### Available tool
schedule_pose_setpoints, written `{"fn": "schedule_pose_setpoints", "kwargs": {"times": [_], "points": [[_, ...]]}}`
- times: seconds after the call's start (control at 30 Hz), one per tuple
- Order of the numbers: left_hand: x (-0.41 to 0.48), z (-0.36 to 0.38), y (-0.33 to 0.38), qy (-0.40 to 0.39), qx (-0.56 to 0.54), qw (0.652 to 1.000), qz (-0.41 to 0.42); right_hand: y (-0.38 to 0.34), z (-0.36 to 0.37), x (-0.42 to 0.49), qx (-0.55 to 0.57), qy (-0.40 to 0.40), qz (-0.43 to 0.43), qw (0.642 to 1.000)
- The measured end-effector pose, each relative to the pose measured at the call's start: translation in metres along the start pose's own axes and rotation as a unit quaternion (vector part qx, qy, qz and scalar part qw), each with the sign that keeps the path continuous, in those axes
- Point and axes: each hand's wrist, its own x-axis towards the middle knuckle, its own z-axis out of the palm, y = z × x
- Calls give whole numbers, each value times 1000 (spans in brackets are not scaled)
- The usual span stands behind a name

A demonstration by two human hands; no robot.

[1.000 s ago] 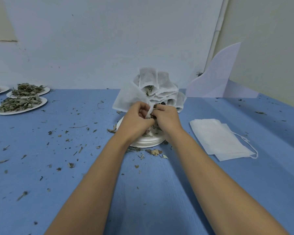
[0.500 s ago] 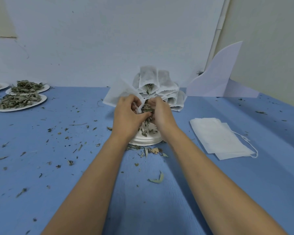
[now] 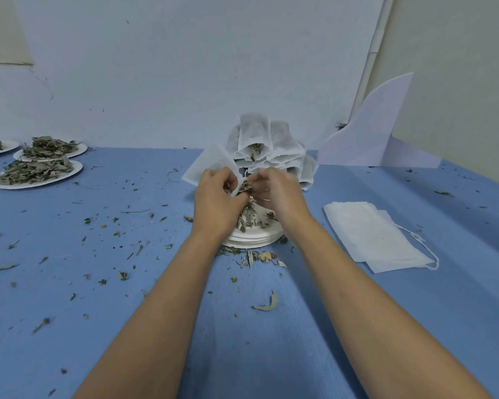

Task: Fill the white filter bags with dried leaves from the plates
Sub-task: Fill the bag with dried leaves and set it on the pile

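Above plates [image 3: 251,241]: left fingers [image 3: 222,180] pinch gauzy square bag [image 3: 209,165]; right fingers [image 3: 267,182] pinch dried leaves [image 3: 245,186].

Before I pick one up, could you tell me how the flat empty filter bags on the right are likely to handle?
The empty filter bags look thin and lie flat, so one would probably flop rather than hold its shape. They seem very light, likely sliding under a push. Their loose drawstrings could snag and drag a neighbour along.

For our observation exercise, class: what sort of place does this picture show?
Probably a plain workroom for hand-packing herbal tea: a blue table strewn with leaf bits, plates heaped with dried leaves, and filled filter bags piled before a bare wall.
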Motion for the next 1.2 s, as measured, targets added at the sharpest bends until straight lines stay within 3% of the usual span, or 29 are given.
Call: {"fn": "schedule_pose_setpoints", "kwargs": {"times": [0.1,0.33,0.5,0.8,1.0,1.2], "points": [[1,-3,0,-6,-24,1000,-8,5,-5,0,-63,42,-65,995],[0,-9,1,-60,-103,992,-48,12,-9,3,-237,24,-182,954],[0,-6,3,22,-81,995,-55,13,1,-3,-260,51,-225,937],[2,-6,8,126,-73,983,-107,12,6,-14,-194,-25,-262,945],[6,-6,3,117,-79,980,-140,10,6,-15,-146,-41,-207,966],[9,-14,-1,-55,-152,971,-175,10,1,-2,-54,9,-37,998]]}}
